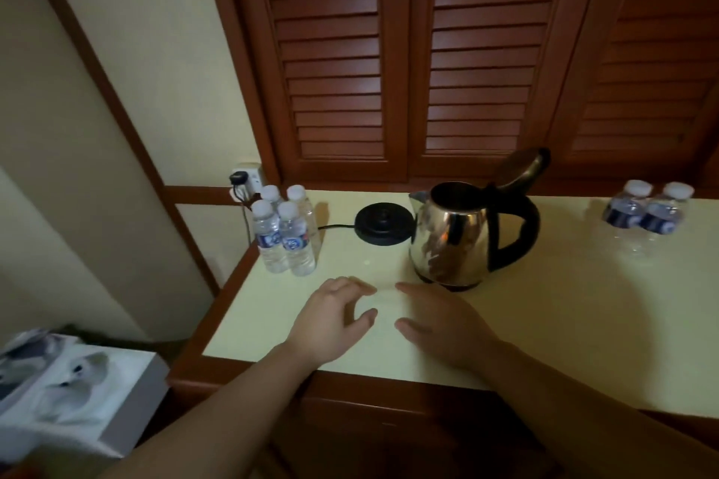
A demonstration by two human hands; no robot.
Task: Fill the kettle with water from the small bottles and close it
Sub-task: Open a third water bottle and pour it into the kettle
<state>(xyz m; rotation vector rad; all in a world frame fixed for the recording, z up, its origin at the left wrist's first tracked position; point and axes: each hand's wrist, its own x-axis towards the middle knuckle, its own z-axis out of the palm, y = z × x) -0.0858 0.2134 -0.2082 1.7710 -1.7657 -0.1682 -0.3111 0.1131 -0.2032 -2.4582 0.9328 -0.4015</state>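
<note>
A steel kettle (453, 237) with a black handle stands on the cream counter (544, 323), its lid (523, 167) tilted open at the back. Several small capped water bottles (286, 233) stand in a cluster at the counter's left end. Two more bottles (646, 214) stand at the far right; they look empty. My left hand (330, 319) and my right hand (439, 323) hover over the counter in front of the kettle, fingers apart, holding nothing, a small gap between them.
The kettle's black base (383, 224) sits between the left bottles and the kettle, its cord running to a wall socket (249, 177). Louvred wooden doors (389, 51) rise behind the counter. A white box (66, 389) lies low at the left.
</note>
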